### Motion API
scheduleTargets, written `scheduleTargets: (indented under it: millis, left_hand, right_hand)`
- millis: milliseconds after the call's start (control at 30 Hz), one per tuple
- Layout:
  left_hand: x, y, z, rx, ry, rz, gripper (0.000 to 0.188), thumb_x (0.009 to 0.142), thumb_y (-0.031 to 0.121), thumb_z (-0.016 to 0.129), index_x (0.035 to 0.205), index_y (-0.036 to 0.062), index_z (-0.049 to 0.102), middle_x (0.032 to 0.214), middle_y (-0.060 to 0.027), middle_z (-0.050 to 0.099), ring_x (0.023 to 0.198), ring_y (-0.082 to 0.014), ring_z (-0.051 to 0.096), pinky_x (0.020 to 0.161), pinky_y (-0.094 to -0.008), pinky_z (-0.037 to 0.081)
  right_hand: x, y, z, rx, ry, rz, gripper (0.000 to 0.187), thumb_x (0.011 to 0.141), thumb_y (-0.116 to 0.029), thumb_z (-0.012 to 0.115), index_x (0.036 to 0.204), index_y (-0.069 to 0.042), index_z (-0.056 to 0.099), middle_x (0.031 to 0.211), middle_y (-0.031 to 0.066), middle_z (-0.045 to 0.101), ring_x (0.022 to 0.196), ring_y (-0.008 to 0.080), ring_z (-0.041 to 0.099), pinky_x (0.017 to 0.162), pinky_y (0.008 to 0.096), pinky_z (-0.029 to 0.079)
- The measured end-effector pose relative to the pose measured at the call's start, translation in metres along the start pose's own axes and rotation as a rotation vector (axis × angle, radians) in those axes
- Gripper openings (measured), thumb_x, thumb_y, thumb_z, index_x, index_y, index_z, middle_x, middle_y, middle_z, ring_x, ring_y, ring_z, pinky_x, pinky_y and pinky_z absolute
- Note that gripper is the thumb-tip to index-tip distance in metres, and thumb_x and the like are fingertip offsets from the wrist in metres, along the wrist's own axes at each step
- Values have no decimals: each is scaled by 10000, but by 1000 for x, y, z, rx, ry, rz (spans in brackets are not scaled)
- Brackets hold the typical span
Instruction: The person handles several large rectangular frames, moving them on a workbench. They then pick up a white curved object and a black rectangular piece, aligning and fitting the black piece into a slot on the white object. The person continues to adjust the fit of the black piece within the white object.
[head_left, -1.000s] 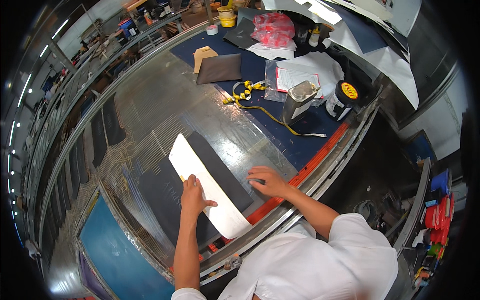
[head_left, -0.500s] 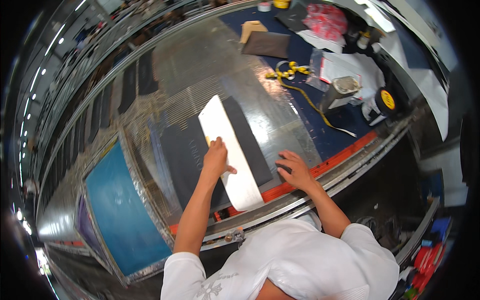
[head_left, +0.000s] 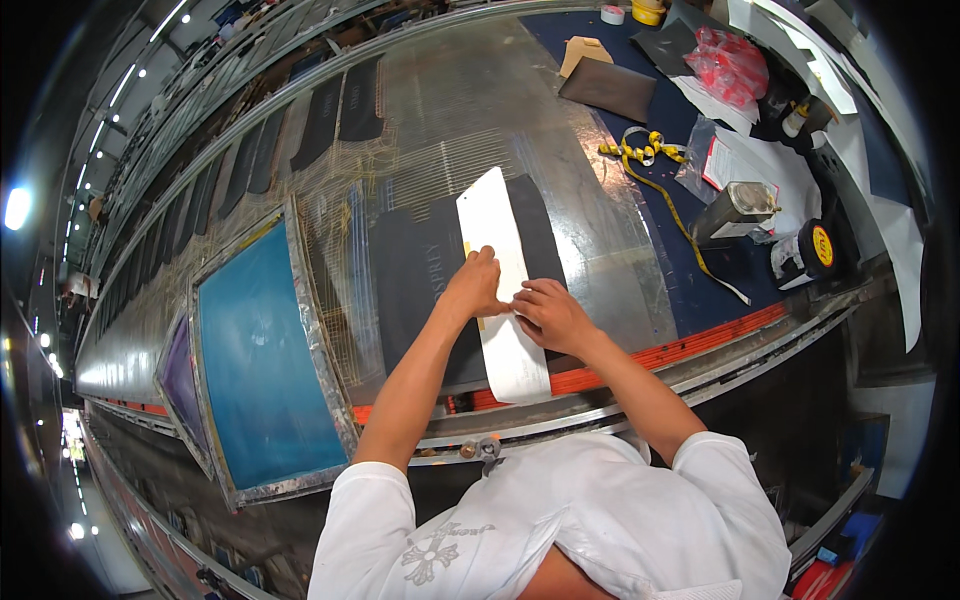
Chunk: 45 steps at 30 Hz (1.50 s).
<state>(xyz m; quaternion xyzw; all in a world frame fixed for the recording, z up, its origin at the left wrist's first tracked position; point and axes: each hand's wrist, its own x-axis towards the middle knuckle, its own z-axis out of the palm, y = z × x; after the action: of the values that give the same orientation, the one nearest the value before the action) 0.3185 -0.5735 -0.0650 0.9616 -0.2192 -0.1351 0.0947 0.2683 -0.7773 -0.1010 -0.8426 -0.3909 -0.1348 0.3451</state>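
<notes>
A long white card strip (head_left: 518, 362) lies lengthwise over a dark fabric piece (head_left: 405, 285) with faint printed lettering. My left hand (head_left: 474, 286) is closed on the strip's left edge around its middle, with the thumb across its face. Just to the right, my right hand (head_left: 553, 317) rests over the strip's right edge, its bent fingertips close to my left thumb. The fingers of the right hand are drawn together at the strip, and their undersides are hidden. Dark fabric shows on both sides of the card.
A blue printing screen (head_left: 262, 350) in a metal frame stands at left. Several dark pieces (head_left: 362, 100) lie farther along the table. To the right are a yellow tape measure (head_left: 680, 210), a metal can (head_left: 735, 212), and a black tub (head_left: 802, 253). An orange-red rail (head_left: 680, 347) edges the table.
My right hand has moved left from the bare table onto the white card strip, and its fingers have drawn in. My left hand stays on the strip. The whole view has shifted.
</notes>
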Motion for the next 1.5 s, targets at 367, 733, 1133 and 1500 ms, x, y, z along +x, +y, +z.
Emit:
scheduleTargets:
  millis: [367,733,1133,1500]
  left_hand:
    - [12,-19,7,-152,136,-3,260,877,121,677,1084,-35,697,1207,-205,635,1081,-381,632,947,-441,512]
    - [-4,-1,-1,-180,84,-73,776,554,161,953,1223,-38,612,1337,-171,554,1229,-350,552,993,-416,516]
    - [-1,6,10,-102,132,-109,773,508,126,935,1198,-51,633,1238,-121,540,1139,-328,551,871,-434,583]
    - [3,12,3,-37,58,-122,681,575,93,910,1145,-109,595,1275,-131,511,1147,-303,537,758,-359,636]
  right_hand:
    - [0,7,6,-132,-145,57,176,833,-175,731,995,-110,711,1095,44,665,1260,269,524,1122,491,339]
    - [3,9,7,-7,-132,99,194,836,-145,714,1026,-102,722,1097,67,678,1249,278,545,1113,479,313]
    - [145,87,38,472,-211,321,428,942,-7,524,1367,-55,540,1148,211,680,1064,367,657,945,445,519]
    - [228,169,108,-82,-180,185,622,1079,-428,362,1580,-76,253,1638,254,185,1533,433,104,1253,526,94]
